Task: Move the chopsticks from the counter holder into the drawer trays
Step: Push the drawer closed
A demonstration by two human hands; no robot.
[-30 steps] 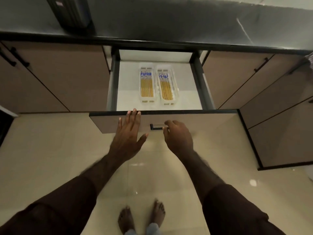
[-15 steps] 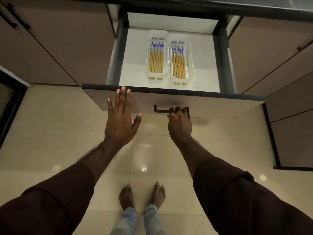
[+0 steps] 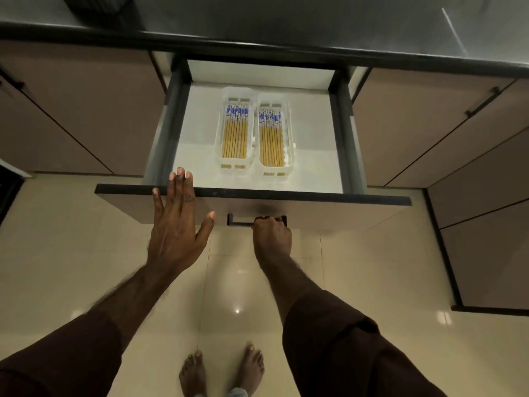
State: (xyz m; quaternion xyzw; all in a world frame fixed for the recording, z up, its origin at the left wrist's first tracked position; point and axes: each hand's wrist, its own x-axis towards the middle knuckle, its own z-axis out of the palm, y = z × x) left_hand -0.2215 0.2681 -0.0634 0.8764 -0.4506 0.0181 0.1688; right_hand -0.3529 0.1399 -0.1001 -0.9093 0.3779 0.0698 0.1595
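The drawer [image 3: 329,206] stands pulled out below the dark counter. Inside it two white trays lie side by side, the left tray [image 3: 220,130] and the right tray [image 3: 289,138], each filled with several yellow chopsticks with blue-and-white tops [image 3: 235,136] [image 3: 272,141]. My left hand [image 3: 177,224] lies flat with fingers spread on the drawer front, fingertips over its top edge. My right hand [image 3: 272,236] is curled around the black drawer handle [image 3: 240,222]. The counter holder shows only as a dark shape [image 3: 97,4] at the top edge.
Brown cabinet doors [image 3: 86,110] flank the drawer on both sides. The dark countertop [image 3: 315,21] runs across the top. Glossy beige floor tiles lie below, with my bare feet [image 3: 223,371] near the bottom edge.
The view has shifted while my hands stay on the drawer front. My right hand has closed fully around the handle; my left hand remains flat on the front.
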